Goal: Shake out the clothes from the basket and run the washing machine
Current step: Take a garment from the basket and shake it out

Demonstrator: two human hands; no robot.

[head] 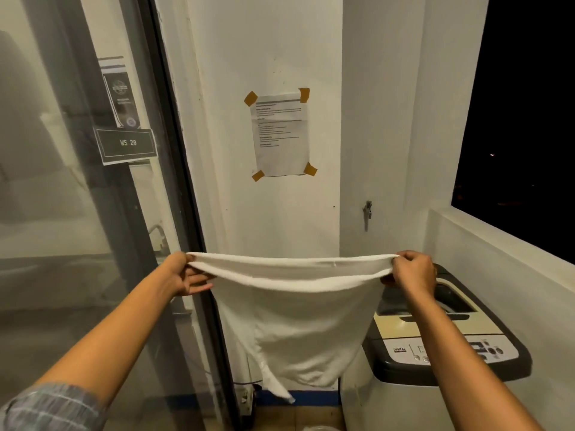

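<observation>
A white towel (295, 318) hangs stretched out in front of me, its top edge pulled taut between both hands. My left hand (183, 275) pinches the towel's left corner. My right hand (415, 273) grips the right corner, fingers curled over the cloth. The top-loading washing machine (448, 346) stands at the lower right, partly behind the towel and my right forearm; its lid looks down and its control panel faces me. The basket is out of view.
A glass door with a dark frame (174, 169) fills the left side. A taped paper notice (281, 135) hangs on the white wall ahead. A water tap (367, 213) juts from the wall above the machine. A low white ledge (504, 253) and a dark opening lie to the right.
</observation>
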